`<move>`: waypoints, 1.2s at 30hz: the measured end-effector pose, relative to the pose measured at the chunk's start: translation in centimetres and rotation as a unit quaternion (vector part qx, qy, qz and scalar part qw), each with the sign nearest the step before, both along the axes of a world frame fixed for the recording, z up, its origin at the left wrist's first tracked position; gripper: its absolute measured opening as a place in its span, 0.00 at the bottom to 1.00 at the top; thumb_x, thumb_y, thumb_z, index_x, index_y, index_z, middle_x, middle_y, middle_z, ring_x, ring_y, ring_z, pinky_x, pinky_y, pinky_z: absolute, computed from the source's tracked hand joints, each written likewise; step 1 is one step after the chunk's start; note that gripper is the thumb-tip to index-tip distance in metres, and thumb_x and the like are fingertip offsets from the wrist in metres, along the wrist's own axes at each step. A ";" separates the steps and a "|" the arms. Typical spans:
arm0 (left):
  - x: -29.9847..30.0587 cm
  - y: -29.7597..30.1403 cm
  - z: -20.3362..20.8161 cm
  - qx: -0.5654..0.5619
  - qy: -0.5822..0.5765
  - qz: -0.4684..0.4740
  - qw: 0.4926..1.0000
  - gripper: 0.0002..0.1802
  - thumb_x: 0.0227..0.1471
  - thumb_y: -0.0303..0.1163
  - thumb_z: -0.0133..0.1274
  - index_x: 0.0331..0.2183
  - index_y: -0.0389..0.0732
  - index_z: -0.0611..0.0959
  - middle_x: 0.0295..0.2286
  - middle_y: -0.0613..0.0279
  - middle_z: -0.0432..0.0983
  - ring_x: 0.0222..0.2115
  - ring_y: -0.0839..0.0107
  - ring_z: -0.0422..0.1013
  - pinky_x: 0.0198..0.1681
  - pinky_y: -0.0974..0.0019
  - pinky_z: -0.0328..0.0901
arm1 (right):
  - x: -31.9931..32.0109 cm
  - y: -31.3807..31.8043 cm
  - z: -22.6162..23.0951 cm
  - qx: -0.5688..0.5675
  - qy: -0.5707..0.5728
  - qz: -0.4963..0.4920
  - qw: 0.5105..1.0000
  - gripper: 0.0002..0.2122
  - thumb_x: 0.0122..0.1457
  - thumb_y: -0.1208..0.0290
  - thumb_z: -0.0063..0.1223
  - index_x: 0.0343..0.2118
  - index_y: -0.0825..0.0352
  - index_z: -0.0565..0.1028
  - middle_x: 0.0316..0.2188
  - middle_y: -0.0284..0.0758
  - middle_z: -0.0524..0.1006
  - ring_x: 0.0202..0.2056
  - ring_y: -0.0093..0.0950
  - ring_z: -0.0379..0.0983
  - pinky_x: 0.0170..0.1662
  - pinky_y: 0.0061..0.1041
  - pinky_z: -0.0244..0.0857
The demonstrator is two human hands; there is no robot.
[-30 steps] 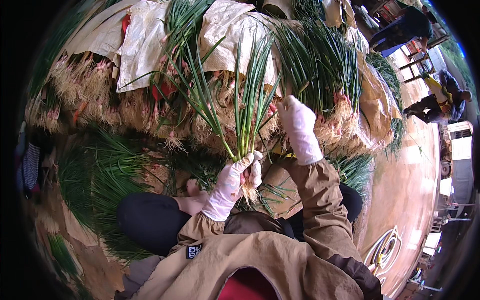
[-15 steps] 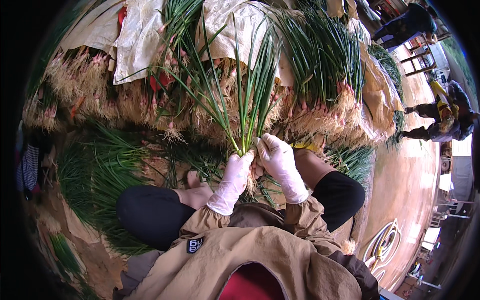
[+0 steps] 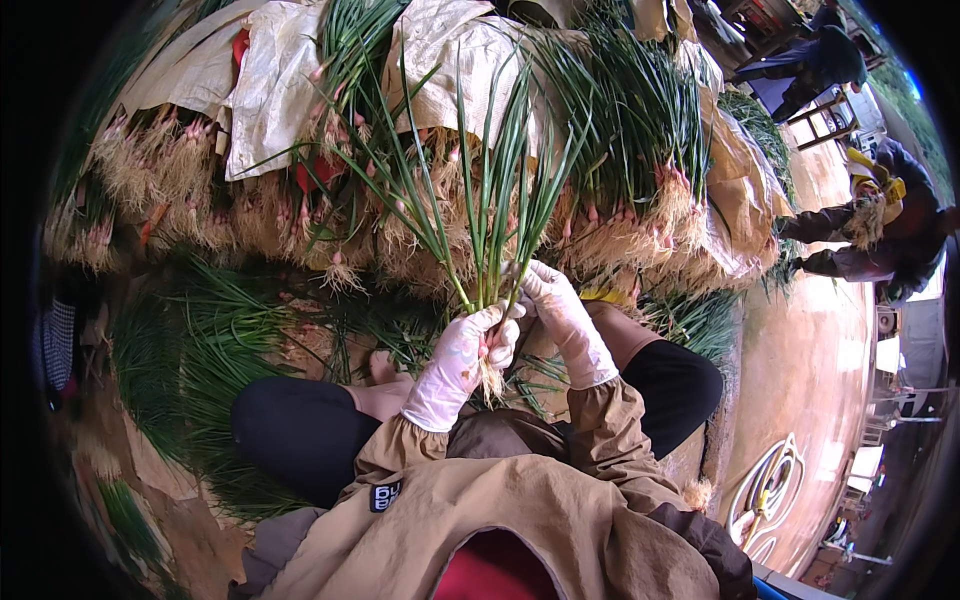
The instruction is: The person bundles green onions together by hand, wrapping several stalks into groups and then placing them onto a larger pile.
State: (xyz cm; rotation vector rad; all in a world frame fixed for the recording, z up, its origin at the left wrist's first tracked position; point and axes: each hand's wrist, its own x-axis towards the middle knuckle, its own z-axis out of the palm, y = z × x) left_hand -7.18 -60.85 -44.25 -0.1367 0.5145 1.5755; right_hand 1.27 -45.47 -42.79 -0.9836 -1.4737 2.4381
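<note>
My left hand [image 3: 455, 358], in a white glove, is closed round the lower stems of a bunch of spring onions [image 3: 490, 220]. Their long green leaves fan out upward and away from me; pinkish bulbs and pale roots [image 3: 489, 384] hang below the fist. Beside it, my right hand [image 3: 556, 312], also gloved, has its fingers bent against the right-hand stalks just above the bulbs. Its fingertips are partly hidden behind the stems, and the stalk there seems pinched between them.
A long heap of spring onions [image 3: 640, 130] with tangled roots lies ahead, partly draped with pale woven sacks [image 3: 275, 95]. Loose green leaves [image 3: 225, 340] cover the ground at left. A coiled hose [image 3: 770, 485] lies at right. Farther right, a person [image 3: 885, 215] bends with a root bunch.
The bunch's leaves on the right have spread farther rightward. My left hand has shifted slightly down and left, and more of the bulbs shows. The bending person at right has moved a little.
</note>
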 end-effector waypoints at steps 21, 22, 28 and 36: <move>-6.9 -4.5 8.0 0.397 0.172 0.320 0.843 0.23 0.57 0.28 0.50 0.54 0.38 0.69 0.12 0.68 0.62 0.09 0.78 0.57 0.12 0.73 0.55 | 11.6 7.5 10.2 0.264 -0.265 0.026 0.927 0.15 0.66 0.59 0.45 0.39 0.66 0.77 0.28 0.32 0.78 0.26 0.20 0.72 0.33 0.20 0.68; -8.3 -4.0 9.1 0.382 0.237 0.332 0.829 0.24 0.62 0.30 0.45 0.58 0.39 0.66 0.14 0.70 0.59 0.10 0.82 0.52 0.12 0.74 0.53 | 14.4 10.7 9.9 0.348 -0.249 -0.108 0.897 0.14 0.65 0.61 0.46 0.39 0.67 0.77 0.27 0.32 0.78 0.26 0.20 0.71 0.32 0.19 0.67; -21.1 7.9 13.7 0.031 0.472 0.383 0.794 0.26 0.62 0.39 0.46 0.59 0.46 0.66 0.50 0.50 0.73 0.12 0.90 0.63 0.13 0.83 0.62 | 7.8 25.8 13.2 0.420 -0.038 -0.395 0.816 0.35 0.60 0.45 0.47 0.61 0.69 0.57 0.58 0.48 0.65 0.57 0.37 0.64 0.56 0.38 0.61; -20.6 26.9 -0.4 -0.210 0.689 0.234 0.653 0.17 0.55 0.38 0.55 0.42 0.37 0.81 0.22 0.59 0.79 0.20 0.68 0.72 0.26 0.62 0.66 | -12.8 28.0 -0.8 0.736 -0.382 -0.122 0.545 0.29 0.60 0.53 0.42 0.65 0.44 0.55 0.58 0.42 0.64 0.57 0.41 0.62 0.55 0.56 0.52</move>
